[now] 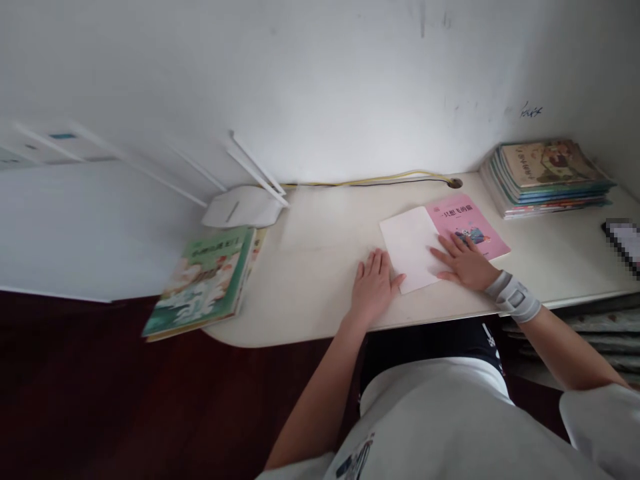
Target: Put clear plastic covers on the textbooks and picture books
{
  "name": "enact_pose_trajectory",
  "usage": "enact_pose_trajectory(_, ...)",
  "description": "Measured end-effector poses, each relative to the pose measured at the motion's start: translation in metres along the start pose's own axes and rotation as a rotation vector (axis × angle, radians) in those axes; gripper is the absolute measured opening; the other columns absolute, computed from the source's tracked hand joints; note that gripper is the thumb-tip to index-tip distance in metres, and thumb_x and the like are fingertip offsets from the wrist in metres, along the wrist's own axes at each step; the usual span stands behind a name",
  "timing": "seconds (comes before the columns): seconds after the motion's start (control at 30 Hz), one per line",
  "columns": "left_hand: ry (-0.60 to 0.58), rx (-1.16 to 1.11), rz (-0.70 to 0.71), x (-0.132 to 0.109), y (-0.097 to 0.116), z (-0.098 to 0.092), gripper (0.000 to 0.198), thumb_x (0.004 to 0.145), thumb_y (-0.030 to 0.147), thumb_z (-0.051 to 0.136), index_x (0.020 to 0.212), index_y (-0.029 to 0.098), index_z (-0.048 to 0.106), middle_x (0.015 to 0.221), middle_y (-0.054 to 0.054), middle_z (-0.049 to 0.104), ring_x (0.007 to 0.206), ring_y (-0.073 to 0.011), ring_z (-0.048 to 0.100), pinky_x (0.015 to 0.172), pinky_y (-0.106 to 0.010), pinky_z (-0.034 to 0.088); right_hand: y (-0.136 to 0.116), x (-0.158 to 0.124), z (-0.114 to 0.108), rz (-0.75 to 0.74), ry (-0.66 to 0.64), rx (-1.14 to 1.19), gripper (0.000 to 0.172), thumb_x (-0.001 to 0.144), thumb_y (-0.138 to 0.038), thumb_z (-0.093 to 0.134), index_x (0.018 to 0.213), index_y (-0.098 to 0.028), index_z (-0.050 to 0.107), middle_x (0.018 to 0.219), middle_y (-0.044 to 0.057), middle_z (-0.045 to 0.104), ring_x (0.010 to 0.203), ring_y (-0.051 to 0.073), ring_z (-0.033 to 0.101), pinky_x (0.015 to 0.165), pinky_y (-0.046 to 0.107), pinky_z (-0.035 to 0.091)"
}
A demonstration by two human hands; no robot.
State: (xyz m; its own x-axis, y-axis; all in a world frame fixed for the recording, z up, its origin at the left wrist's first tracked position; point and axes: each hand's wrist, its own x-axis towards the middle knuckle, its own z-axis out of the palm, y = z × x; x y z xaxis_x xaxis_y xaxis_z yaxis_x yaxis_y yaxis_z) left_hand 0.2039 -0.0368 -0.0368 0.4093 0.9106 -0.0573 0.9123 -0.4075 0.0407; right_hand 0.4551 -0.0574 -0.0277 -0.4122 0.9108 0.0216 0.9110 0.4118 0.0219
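A pink picture booklet (467,227) with a printed title and a small illustration lies open on the cream desk (310,293). Its blank white page (410,250) spreads to the left. My right hand (465,263) rests flat across the booklet with fingers spread, its fingertips reaching onto the white page. A grey wrist brace (513,297) wraps that wrist. My left hand (375,287) lies flat on the desk, its fingertips beside the white page's lower left edge. Neither hand grips anything.
A green picture book (203,280) overhangs the desk's curved left end. A white router (243,207) with antennas stands at the back, near a yellow cable (370,180). Several stacked books (545,177) sit back right, and a pixelated object (623,243) lies at the right edge.
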Motion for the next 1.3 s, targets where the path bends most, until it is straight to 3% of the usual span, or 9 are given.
enact_pose_trajectory(0.23, -0.051, 0.018, -0.027, -0.018, 0.006, 0.0, 0.068, 0.093, 0.051, 0.019, 0.143, 0.006, 0.023, 0.151, -0.015, 0.021, 0.14, -0.0253, 0.018, 0.112, -0.047, 0.017, 0.008, -0.005, 0.0, 0.017, -0.036, 0.001, 0.061, 0.089, -0.056, 0.034, 0.142, -0.025, 0.033, 0.151, 0.01, 0.024, 0.137, 0.039, 0.017, 0.103, 0.061, 0.02)
enact_pose_trajectory(0.4, -0.032, -0.011, -0.02, -0.015, 0.012, -0.004, 0.061, 0.091, 0.053, 0.026, 0.143, 0.019, 0.028, 0.151, -0.015, 0.024, 0.137, -0.0327, 0.023, 0.107, -0.056, 0.022, -0.021, 0.007, -0.002, 0.124, 0.049, 0.041, 0.074, 0.084, -0.063, 0.041, 0.14, -0.014, 0.037, 0.147, 0.02, 0.028, 0.134, 0.038, 0.025, 0.103, 0.056, 0.025)
enact_pose_trajectory(0.53, 0.048, -0.032, 0.0, -0.011, 0.019, -0.005, 0.056, 0.09, 0.051, 0.034, 0.142, 0.03, 0.031, 0.149, -0.009, 0.031, 0.133, -0.0411, 0.028, 0.101, -0.063, 0.023, -0.053, 0.018, -0.004, 0.225, 0.106, 0.058, 0.082, 0.08, -0.066, 0.043, 0.143, -0.016, 0.03, 0.149, 0.022, 0.022, 0.133, 0.04, 0.026, 0.101, 0.057, 0.027)
enact_pose_trajectory(0.67, 0.111, -0.073, -0.015, -0.01, 0.019, -0.002, 0.061, 0.091, 0.049, 0.032, 0.145, 0.02, 0.024, 0.142, -0.012, 0.042, 0.131, -0.0395, 0.031, 0.102, -0.064, 0.022, -0.071, 0.024, -0.004, 0.271, 0.088, 0.026, 0.084, 0.077, -0.066, 0.049, 0.144, -0.019, 0.029, 0.15, 0.021, 0.019, 0.134, 0.044, 0.022, 0.099, 0.063, 0.024)
enact_pose_trajectory(0.83, 0.115, -0.095, -0.009, -0.013, 0.016, 0.004, 0.058, 0.092, 0.047, 0.03, 0.143, 0.018, 0.029, 0.143, -0.012, 0.041, 0.133, -0.0372, 0.03, 0.103, -0.063, 0.021, -0.064, 0.025, 0.0, 0.324, 0.093, 0.011, 0.081, 0.078, -0.061, 0.052, 0.143, -0.018, 0.03, 0.149, 0.022, 0.02, 0.134, 0.043, 0.024, 0.1, 0.06, 0.026)
enact_pose_trajectory(0.97, 0.153, -0.099, -0.002, -0.01, 0.017, 0.002, 0.046, 0.094, 0.023, 0.025, 0.137, 0.013, 0.037, 0.137, -0.014, 0.047, 0.134, -0.0331, 0.031, 0.105, -0.063, 0.019, -0.057, 0.023, -0.001, 0.351, 0.071, 0.016, 0.082, 0.079, -0.06, 0.052, 0.143, -0.015, 0.03, 0.147, 0.024, 0.025, 0.133, 0.04, 0.028, 0.103, 0.054, 0.027)
enact_pose_trajectory(1.07, 0.193, -0.108, 0.059, -0.003, 0.019, 0.0, 0.047, 0.088, 0.007, 0.024, 0.131, 0.006, 0.043, 0.131, -0.017, 0.053, 0.135, -0.0282, 0.031, 0.11, -0.054, 0.021, -0.056, 0.022, -0.005, 0.352, 0.066, 0.052, 0.083, 0.081, -0.06, 0.049, 0.144, -0.01, 0.027, 0.144, 0.028, 0.028, 0.132, 0.037, 0.031, 0.103, 0.05, 0.03)
enact_pose_trajectory(1.17, 0.207, -0.179, 0.137, 0.005, 0.021, 0.0, 0.046, 0.088, 0.008, 0.028, 0.133, 0.002, 0.038, 0.132, -0.02, 0.052, 0.131, -0.0255, 0.038, 0.107, -0.041, 0.033, -0.058, 0.023, -0.008, 0.32, 0.107, 0.1, 0.091, 0.078, -0.066, 0.047, 0.144, -0.007, 0.025, 0.143, 0.03, 0.029, 0.132, 0.038, 0.032, 0.101, 0.049, 0.033)
enact_pose_trajectory(1.3, 0.244, -0.215, 0.174, 0.01, 0.026, 0.008, 0.051, 0.089, 0.009, 0.028, 0.14, 0.002, 0.026, 0.137, -0.021, 0.045, 0.131, -0.0238, 0.038, 0.108, -0.04, 0.032, -0.068, 0.026, -0.011, 0.334, 0.118, 0.083, 0.088, 0.076, -0.063, 0.054, 0.144, -0.014, 0.028, 0.146, 0.026, 0.026, 0.129, 0.042, 0.033, 0.098, 0.054, 0.034)
